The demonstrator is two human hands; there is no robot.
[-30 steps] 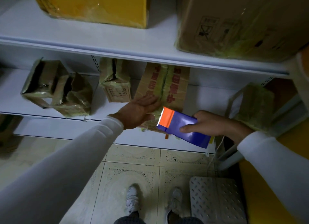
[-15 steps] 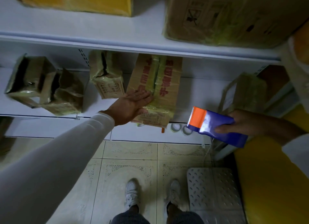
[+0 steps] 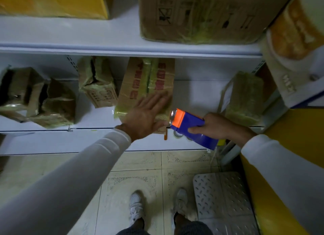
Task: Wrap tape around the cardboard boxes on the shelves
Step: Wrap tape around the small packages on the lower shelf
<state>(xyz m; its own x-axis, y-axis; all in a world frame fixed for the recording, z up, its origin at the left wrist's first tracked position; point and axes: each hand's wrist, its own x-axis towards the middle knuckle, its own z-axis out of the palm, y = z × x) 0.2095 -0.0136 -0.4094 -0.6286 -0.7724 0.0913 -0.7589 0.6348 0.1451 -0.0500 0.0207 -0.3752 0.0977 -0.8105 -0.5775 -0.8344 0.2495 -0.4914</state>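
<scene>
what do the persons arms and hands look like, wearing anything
Both arms are covered by long, plain white sleeves that end in snug cuffs at the wrists. The left hand and right hand are bare: no gloves, rings or watch show.

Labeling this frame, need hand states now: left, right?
Left hand: open, fingers flat on the red-lettered cardboard box.
Right hand: closed, holding the blue tape dispenser.

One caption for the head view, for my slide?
Left hand presses flat on a red-lettered box; right hand holds a tape dispenser beside it.
</scene>
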